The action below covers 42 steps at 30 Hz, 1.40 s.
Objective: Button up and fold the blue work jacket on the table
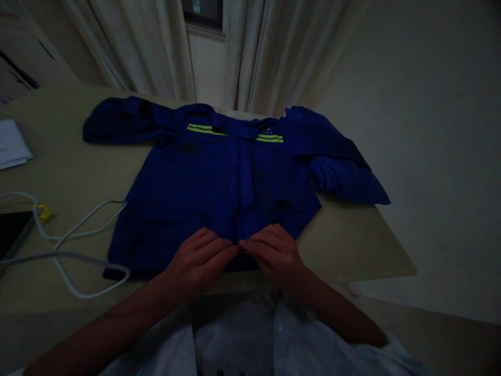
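A dark blue jacket (203, 183) with yellow-green stripes near the collar lies spread flat on a beige table (62, 162), sleeves out to both sides. My left hand (198, 261) and my right hand (276, 253) meet at the bottom hem, at the centre front opening. Fingertips of both hands pinch the fabric edge there and nearly touch each other.
White cables (74, 235) loop across the table's left side beside a dark flat device (11, 232). A white folded paper (11, 143) lies at the far left. Curtains (250, 57) hang behind the table. The table's right edge drops to the floor near the right sleeve.
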Each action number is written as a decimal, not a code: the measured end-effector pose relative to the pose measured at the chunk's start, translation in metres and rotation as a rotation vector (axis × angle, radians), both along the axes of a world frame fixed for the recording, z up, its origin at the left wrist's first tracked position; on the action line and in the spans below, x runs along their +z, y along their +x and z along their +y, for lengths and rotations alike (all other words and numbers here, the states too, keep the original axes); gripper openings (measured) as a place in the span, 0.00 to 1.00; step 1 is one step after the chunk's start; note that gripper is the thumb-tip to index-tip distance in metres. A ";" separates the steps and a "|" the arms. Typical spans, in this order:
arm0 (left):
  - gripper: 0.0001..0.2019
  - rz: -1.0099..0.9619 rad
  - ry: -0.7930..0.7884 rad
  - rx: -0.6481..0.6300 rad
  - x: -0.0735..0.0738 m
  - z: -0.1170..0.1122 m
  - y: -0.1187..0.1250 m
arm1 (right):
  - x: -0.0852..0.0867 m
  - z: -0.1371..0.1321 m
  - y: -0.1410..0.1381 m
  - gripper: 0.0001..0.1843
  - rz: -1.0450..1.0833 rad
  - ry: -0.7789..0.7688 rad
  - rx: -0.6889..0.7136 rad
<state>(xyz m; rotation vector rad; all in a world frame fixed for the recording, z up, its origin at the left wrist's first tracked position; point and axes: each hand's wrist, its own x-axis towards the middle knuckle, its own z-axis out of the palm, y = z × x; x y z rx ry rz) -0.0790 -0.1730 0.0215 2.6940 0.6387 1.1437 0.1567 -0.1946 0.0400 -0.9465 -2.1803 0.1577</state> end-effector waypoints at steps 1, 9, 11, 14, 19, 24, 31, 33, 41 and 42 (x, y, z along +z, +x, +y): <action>0.11 0.001 0.011 -0.003 -0.001 0.000 0.000 | 0.000 0.000 0.000 0.07 0.007 -0.014 0.004; 0.10 0.027 0.108 -0.021 -0.001 0.002 -0.006 | 0.013 0.010 0.008 0.10 0.210 -0.503 0.132; 0.10 0.024 0.152 -0.037 0.001 0.002 -0.007 | 0.015 0.011 0.008 0.07 0.221 -0.574 0.135; 0.09 0.022 0.192 -0.036 0.002 0.001 -0.006 | 0.015 0.012 0.007 0.07 0.192 -0.589 0.131; 0.07 0.033 0.209 -0.019 0.001 -0.001 -0.004 | 0.018 0.014 0.011 0.11 0.131 -0.571 0.227; 0.08 0.040 0.231 -0.035 0.000 0.000 -0.004 | 0.014 0.015 0.012 0.08 -0.047 -0.406 0.156; 0.09 0.064 0.257 -0.062 0.006 0.000 -0.001 | 0.016 0.020 0.013 0.14 -0.269 -0.447 0.241; 0.09 0.064 0.253 -0.065 0.006 0.000 0.001 | 0.017 0.023 0.014 0.15 -0.342 -0.444 0.272; 0.10 0.017 0.237 -0.084 0.002 -0.008 0.012 | 0.018 0.045 0.011 0.14 -0.482 -0.354 0.405; 0.10 -0.001 0.240 -0.080 0.002 -0.010 0.012 | 0.019 0.048 0.010 0.14 -0.494 -0.350 0.423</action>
